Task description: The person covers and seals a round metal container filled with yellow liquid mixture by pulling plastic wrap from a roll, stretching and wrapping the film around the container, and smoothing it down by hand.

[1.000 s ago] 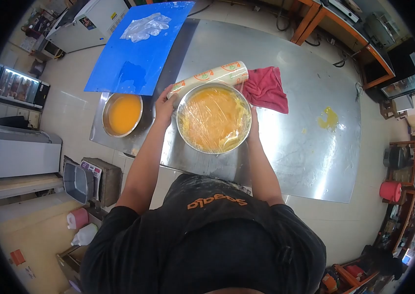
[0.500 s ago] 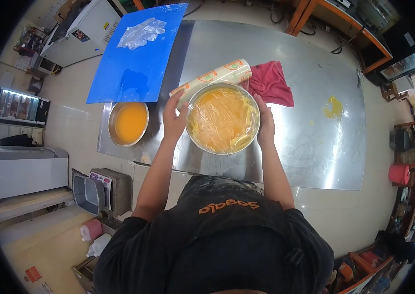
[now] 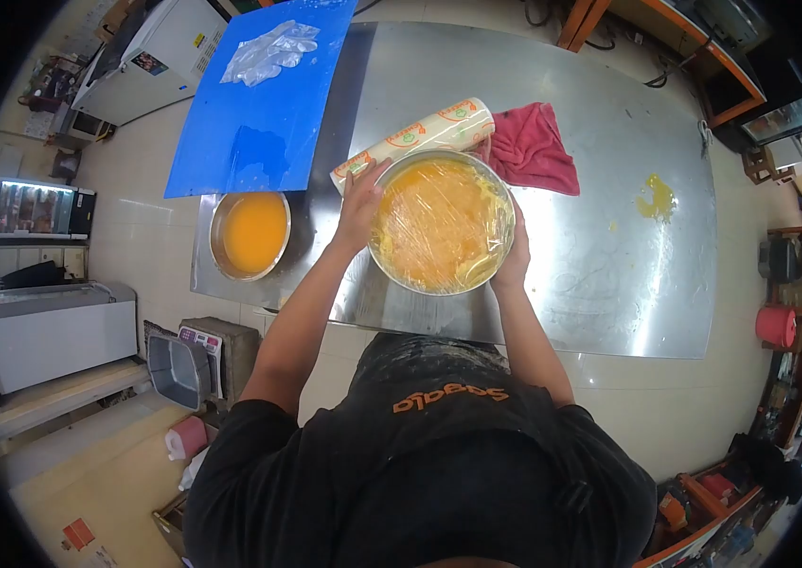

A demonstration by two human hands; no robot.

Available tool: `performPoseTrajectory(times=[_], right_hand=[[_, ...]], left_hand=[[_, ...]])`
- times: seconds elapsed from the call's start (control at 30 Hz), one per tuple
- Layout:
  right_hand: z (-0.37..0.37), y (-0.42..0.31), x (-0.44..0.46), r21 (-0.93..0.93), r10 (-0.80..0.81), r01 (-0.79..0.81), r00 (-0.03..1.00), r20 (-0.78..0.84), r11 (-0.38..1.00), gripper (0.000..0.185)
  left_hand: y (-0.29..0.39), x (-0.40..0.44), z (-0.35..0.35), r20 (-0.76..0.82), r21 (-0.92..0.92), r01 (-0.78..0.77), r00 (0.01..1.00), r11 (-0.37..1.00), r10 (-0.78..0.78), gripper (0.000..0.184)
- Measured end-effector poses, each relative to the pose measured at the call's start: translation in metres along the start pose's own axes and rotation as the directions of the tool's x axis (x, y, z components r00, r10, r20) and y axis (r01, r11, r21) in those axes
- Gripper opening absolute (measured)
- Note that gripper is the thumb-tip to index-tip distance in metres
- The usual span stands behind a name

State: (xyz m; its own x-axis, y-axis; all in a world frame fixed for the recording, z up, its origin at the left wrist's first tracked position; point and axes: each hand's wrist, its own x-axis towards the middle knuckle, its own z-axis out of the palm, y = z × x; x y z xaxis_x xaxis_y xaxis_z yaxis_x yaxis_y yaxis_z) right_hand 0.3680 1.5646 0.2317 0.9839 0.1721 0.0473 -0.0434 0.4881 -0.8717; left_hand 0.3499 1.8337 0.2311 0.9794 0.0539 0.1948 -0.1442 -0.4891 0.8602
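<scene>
A round metal bowl (image 3: 442,223) of yellow-orange mixture is covered with clear plastic film, wrinkled across the top. At its upper left side, my left hand (image 3: 359,206) is closed against the rim, fingertips pointing up and inward. My right hand (image 3: 514,254) curves round the opposite side, its fingertips partly hidden by the bowl. Just behind lies a roll of plastic film (image 3: 420,134) with orange and green print, angled up to the right. A crumpled red cloth (image 3: 535,151) sits beside the roll's right end.
The metal table (image 3: 623,293) carries a yellow spill (image 3: 656,199) at right. On the left is a second bowl (image 3: 250,237) with orange liquid, its far edge beneath a blue board (image 3: 221,147). A clear plastic glove (image 3: 270,53) rests on that board.
My left hand has moved right and up, closing against the bowl's rim. My right hand sits lower along the side. The whole view has shifted slightly.
</scene>
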Motion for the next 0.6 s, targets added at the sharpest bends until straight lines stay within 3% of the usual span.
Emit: performPoseTrajectory(times=[0.1, 0.13, 0.33, 0.37, 0.43, 0.5, 0.57, 0.6], right_hand=[[0.000, 0.001, 0.002, 0.051, -0.003, 0.004, 1.000, -0.018, 0.999, 0.045], [-0.001, 0.001, 0.003, 0.208, 0.045, -0.037, 0.998, -0.035, 0.977, 0.044], [-0.005, -0.008, 0.004, 0.054, 0.131, -0.131, 0.991, 0.001, 0.990, 0.054], [-0.011, -0.008, 0.007, 0.063, 0.170, -0.170, 0.985, 0.009, 0.983, 0.055], [-0.023, -0.007, 0.009, -0.008, 0.111, -0.111, 0.991, 0.071, 0.994, 0.057], [-0.032, -0.008, 0.013, -0.123, 0.070, -0.060, 0.994, 0.084, 0.991, 0.059], [-0.047, -0.002, 0.033, -0.125, 0.135, -0.129, 0.990, 0.040, 0.984, 0.057], [-0.050, -0.003, 0.050, -0.166, 0.172, -0.170, 0.985, 0.001, 0.971, 0.057]], left_hand=[[0.002, -0.001, 0.003, -0.002, -0.003, 0.033, 0.999, 0.999, -0.033, 0.057], [0.003, -0.002, 0.004, -0.012, -0.003, 0.025, 1.000, 1.000, -0.025, 0.055], [0.011, -0.008, -0.010, -0.008, 0.079, -0.045, 0.999, 0.996, 0.045, 0.050], [0.013, -0.015, -0.007, -0.182, 0.151, -0.036, 0.981, 0.988, 0.064, 0.048], [0.017, -0.036, 0.009, -0.495, 0.281, -0.003, 0.857, 0.960, 0.148, 0.044], [0.014, -0.066, 0.024, -0.545, -0.105, 0.398, 0.744, 0.912, -0.387, 0.042], [0.010, -0.070, 0.028, -0.241, -0.602, 0.488, 0.643, 0.632, -0.727, 0.044], [0.014, -0.066, 0.027, -0.205, -0.738, 0.423, 0.603, 0.527, -0.771, 0.045]])
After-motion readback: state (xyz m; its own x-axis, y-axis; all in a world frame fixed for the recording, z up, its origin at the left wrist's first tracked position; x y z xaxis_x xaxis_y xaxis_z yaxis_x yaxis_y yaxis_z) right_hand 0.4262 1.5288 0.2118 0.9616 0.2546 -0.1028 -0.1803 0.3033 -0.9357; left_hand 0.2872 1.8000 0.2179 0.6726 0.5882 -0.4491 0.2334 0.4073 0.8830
